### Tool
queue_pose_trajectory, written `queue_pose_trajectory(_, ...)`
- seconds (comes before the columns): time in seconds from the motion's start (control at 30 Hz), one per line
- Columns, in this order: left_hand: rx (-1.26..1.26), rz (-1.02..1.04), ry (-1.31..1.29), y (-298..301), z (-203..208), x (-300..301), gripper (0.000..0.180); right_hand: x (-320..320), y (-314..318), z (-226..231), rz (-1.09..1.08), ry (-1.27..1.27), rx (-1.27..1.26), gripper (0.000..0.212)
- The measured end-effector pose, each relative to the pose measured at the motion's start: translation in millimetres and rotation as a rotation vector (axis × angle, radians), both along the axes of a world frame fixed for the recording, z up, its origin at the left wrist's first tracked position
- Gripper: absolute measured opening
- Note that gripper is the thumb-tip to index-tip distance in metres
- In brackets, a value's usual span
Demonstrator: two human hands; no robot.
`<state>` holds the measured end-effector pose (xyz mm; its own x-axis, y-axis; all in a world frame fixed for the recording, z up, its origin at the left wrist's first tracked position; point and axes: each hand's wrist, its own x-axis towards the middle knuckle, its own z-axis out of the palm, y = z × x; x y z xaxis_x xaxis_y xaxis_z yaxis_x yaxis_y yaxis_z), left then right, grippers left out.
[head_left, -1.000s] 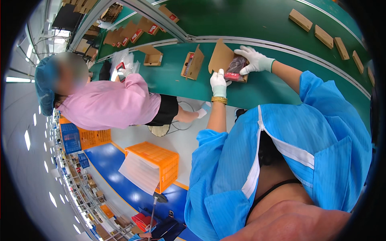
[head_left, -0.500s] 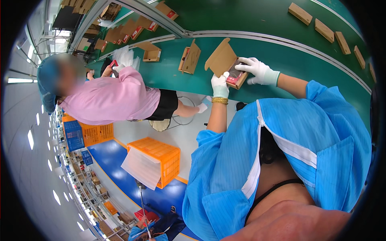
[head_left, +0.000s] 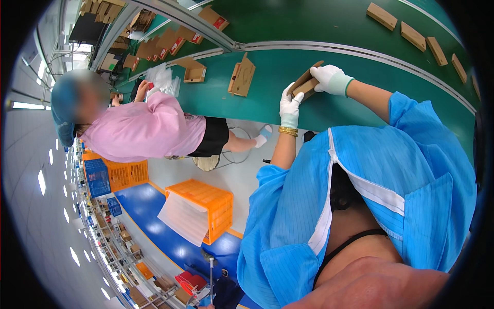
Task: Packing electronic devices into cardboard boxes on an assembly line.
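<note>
A green workbench stretches out before me, and beyond its metal rail runs a darker green surface. To my left a co-worker in a pink top sits at the same bench, and on the floor stands an orange plastic crate with a translucent sheet over one side. Nearest to my hands on the bench is an open cardboard carton, its lid raised; slim closed cartons lie in a row on the far surface. My white-gloved left hand and right hand pinch a small brown cardboard box from opposite ends, tilted just above the bench, its lid flap folded partway over. My right thumb's exact hold is hard to make out. Gold bangles circle my left wrist.
</note>
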<state>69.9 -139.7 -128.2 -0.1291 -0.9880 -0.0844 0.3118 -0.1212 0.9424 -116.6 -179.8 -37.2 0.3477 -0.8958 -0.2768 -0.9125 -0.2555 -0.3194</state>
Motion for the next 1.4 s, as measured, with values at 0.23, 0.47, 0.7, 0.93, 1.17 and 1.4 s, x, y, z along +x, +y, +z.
queue_pose_trajectory(0.23, 0.141, 0.150, 0.007, -8.3, -2.3, -5.7, 0.042, -38.1, -20.4, 9.8, 0.007, -0.109, -0.299, 0.030)
queue_pose_trajectory(0.47, 0.204, 0.303, -0.139, -13.5, -2.9, -10.7, 0.031, -26.1, -73.9, 27.3, 0.085, -0.022, 0.231, 0.018)
queue_pose_trajectory(0.7, 0.253, 0.341, -0.211, -15.5, -1.2, -14.3, 0.026, -24.1, -74.8, 23.7, 0.009, -0.042, 0.372, 0.018)
queue_pose_trajectory(0.93, 0.281, 0.311, -0.191, -16.9, 3.3, -9.7, 0.029, -26.9, -36.2, -2.3, 0.046, -0.103, -0.127, 0.007)
queue_pose_trajectory(1.17, -0.479, 0.015, -1.255, -25.4, 55.2, 19.9, 0.017, -37.5, -35.6, 1.5, -0.038, -0.247, 0.022, 0.009)
queue_pose_trajectory(1.4, 0.285, -0.213, -0.962, -47.8, 88.4, 11.7, 0.019, -31.2, -59.6, 13.6, -0.084, -0.144, 0.356, 0.015)
